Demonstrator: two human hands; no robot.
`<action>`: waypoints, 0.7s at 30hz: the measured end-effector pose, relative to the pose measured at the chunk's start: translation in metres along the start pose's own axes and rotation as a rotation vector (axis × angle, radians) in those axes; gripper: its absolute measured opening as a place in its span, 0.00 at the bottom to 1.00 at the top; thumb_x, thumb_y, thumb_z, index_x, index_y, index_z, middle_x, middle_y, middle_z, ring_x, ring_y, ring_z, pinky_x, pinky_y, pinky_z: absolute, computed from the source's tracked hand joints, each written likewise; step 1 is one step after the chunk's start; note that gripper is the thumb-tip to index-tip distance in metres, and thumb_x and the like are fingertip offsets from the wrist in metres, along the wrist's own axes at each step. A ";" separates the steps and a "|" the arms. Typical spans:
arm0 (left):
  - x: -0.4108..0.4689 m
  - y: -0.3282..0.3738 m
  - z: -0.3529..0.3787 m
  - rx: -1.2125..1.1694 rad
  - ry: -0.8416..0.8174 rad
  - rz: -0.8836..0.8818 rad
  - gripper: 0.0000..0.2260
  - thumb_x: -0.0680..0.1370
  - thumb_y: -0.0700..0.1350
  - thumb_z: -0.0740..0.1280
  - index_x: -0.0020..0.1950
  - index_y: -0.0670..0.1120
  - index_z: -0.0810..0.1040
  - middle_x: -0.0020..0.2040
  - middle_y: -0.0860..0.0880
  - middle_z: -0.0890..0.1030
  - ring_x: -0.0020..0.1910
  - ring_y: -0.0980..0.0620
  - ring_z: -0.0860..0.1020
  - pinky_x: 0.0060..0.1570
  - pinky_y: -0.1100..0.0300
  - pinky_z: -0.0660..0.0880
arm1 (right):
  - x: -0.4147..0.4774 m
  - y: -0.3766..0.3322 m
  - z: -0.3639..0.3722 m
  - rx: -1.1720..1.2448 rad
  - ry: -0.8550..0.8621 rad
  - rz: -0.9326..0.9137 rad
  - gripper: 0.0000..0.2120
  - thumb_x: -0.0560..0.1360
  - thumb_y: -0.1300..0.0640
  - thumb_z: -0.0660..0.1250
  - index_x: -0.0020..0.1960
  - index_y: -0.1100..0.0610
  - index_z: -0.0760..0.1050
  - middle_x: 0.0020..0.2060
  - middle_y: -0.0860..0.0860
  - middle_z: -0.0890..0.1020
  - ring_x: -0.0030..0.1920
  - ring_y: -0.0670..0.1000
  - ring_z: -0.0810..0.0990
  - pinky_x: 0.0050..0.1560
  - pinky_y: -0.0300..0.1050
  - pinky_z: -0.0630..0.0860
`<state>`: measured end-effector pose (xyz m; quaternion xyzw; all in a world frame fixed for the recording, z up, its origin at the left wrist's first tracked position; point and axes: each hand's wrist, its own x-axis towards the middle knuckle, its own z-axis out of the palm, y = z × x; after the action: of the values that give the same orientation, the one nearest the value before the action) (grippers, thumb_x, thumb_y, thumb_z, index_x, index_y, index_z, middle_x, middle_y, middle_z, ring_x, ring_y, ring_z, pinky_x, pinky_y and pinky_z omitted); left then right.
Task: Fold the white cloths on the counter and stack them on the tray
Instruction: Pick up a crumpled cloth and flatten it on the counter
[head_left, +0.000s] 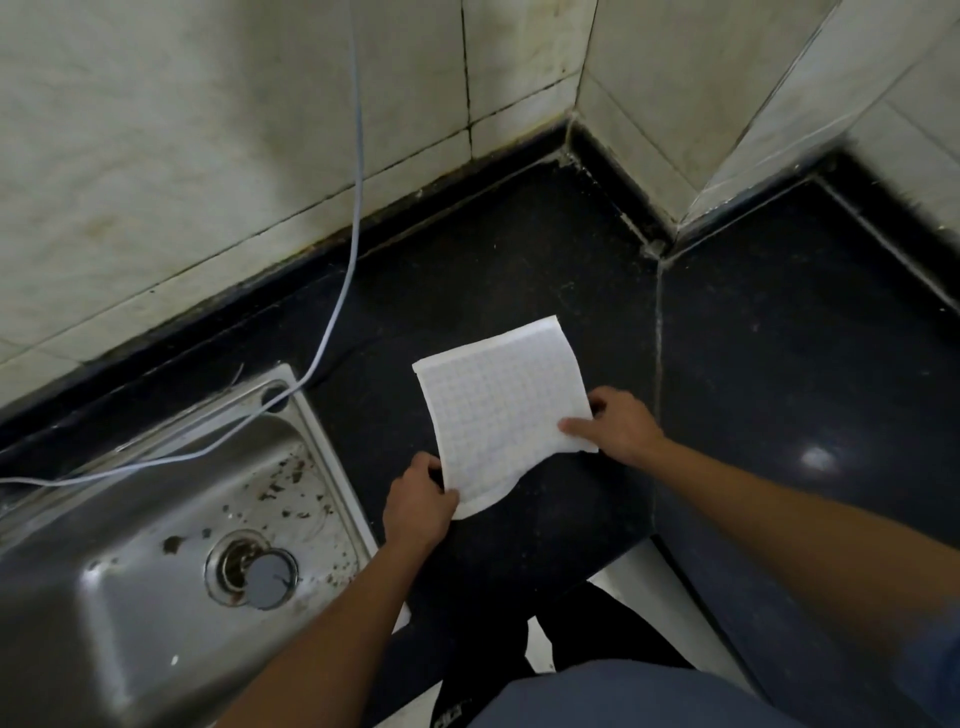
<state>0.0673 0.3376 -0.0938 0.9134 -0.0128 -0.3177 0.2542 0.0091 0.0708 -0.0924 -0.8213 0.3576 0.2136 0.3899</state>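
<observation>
1. Location: the white cloth (501, 410) lies on the dark counter (519, 249), just right of the sink (324, 457) and near the counter's front edge. Its far edge rests flat and its near edge is raised slightly.
2. The left hand (420, 501) has its grip clamped on the near left corner, thumb on top.
3. The right hand (621, 426) has its grip on the near right corner, thumb laid across the top face. The fingers beneath are hidden, so this is probably a full pinch, but the view does not confirm it.
4. Handling: the cloth looks thin, light and limp. The edge between the hands sags and curls, so it will not hold a shape unaided. A light pinch should suffice.
5. Hold points: take it at two corners of one edge. This pulls that edge taut so it can be carried over to meet the far edge squarely.
6. Caution: a pale cable (353, 218) hangs down the tiled wall and crosses the sink. Keep the cloth away from it and from the soiled basin.
7. The tray is not in view.
</observation>
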 end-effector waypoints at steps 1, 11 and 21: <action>-0.001 0.000 0.000 -0.007 0.006 0.014 0.11 0.71 0.40 0.70 0.49 0.50 0.72 0.35 0.50 0.79 0.36 0.52 0.78 0.36 0.55 0.76 | -0.005 0.005 0.006 0.048 0.005 -0.019 0.20 0.68 0.44 0.75 0.55 0.51 0.75 0.46 0.48 0.80 0.46 0.50 0.79 0.46 0.48 0.77; -0.011 -0.009 0.004 0.105 -0.021 0.115 0.08 0.73 0.42 0.69 0.45 0.47 0.70 0.37 0.48 0.78 0.35 0.50 0.78 0.36 0.53 0.76 | -0.037 0.029 0.014 -0.278 0.087 -0.024 0.21 0.73 0.46 0.69 0.62 0.50 0.66 0.49 0.50 0.79 0.44 0.52 0.78 0.41 0.45 0.73; -0.031 -0.014 0.025 0.741 -0.104 0.762 0.11 0.59 0.38 0.75 0.36 0.44 0.75 0.38 0.46 0.76 0.37 0.47 0.76 0.30 0.55 0.72 | -0.068 0.035 0.033 -1.023 0.073 -0.571 0.11 0.63 0.61 0.73 0.44 0.58 0.76 0.41 0.54 0.78 0.41 0.55 0.78 0.26 0.45 0.62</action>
<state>0.0260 0.3446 -0.0991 0.8558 -0.4673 -0.2219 0.0110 -0.0640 0.1108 -0.0866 -0.9757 -0.0132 0.2171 -0.0262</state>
